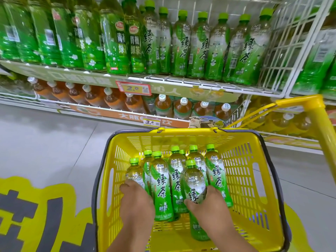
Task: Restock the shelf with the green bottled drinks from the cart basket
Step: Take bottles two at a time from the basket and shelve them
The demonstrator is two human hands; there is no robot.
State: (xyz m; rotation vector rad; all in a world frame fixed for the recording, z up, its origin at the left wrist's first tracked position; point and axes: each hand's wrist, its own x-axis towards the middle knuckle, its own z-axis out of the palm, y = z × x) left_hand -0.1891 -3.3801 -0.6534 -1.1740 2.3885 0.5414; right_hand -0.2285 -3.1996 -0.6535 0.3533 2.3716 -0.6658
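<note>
Both hands reach into the yellow slotted plastic cart basket (241,160). The left hand (135,202) wraps the leftmost clear green-capped tea bottle (135,172); the right hand (211,204) grasps a tilted green-labelled bottle (193,180) near the basket's centre. The remaining green tea bottles (175,179) stand packed between these; lifting two together may topple them. The white wire shelf (200,82) beyond the basket looks crowded, so insertion could dislodge stock.
</note>
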